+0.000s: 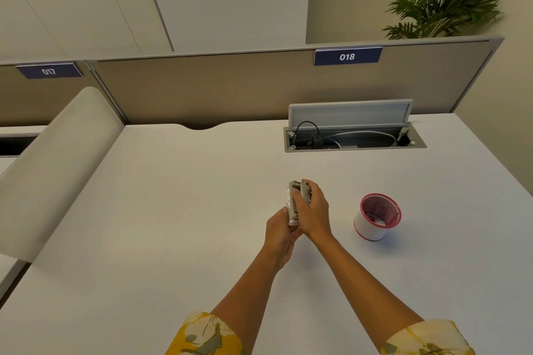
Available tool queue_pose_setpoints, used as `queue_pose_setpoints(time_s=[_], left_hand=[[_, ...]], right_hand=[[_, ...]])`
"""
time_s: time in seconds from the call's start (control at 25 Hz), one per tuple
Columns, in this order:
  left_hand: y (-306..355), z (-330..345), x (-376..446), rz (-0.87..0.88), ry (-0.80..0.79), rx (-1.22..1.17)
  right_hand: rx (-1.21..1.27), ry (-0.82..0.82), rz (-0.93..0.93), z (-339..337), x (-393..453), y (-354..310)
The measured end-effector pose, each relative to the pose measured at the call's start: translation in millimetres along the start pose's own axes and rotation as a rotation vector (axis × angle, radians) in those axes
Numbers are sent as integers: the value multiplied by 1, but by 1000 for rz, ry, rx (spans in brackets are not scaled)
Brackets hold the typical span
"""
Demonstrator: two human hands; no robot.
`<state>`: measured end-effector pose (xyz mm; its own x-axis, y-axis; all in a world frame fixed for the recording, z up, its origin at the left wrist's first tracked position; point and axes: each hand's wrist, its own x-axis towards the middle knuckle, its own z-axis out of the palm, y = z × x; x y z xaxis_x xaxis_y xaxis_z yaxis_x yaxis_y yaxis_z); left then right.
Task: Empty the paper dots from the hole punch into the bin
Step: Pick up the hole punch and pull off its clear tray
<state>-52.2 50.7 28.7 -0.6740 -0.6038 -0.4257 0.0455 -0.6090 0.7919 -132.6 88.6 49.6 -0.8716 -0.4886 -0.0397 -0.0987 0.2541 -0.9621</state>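
Observation:
Both hands hold a small grey hole punch [294, 199] upright above the middle of the white desk. My left hand [281, 235] grips its lower end from below. My right hand [313, 209] wraps around its upper right side, fingers over the top. A clear base piece shows on the punch's left face. The bin [375, 229], a small round white tub with a red rim and red inside, stands on the desk to the right of my hands, apart from them. Some scraps lie at its bottom.
An open cable tray [354, 138] with its lid raised and wires inside sits at the desk's back right. A beige partition [230, 89] with the label 018 runs along the back. A padded divider [57, 170] borders the left side. A plant [450, 0] stands behind the partition.

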Motion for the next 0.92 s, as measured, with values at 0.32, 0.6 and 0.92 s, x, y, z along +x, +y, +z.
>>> queue_pose_setpoints(time_s=[0.32, 0.6, 0.92], left_hand=[[-4, -5, 6, 103, 73, 155], [-6, -7, 10, 118, 151, 267], [-8, -13, 13, 101, 163, 275]], right_hand=[[-72, 1, -8, 0, -2, 5], [-78, 52, 18, -3, -2, 8], [123, 78, 121, -14, 6, 16]])
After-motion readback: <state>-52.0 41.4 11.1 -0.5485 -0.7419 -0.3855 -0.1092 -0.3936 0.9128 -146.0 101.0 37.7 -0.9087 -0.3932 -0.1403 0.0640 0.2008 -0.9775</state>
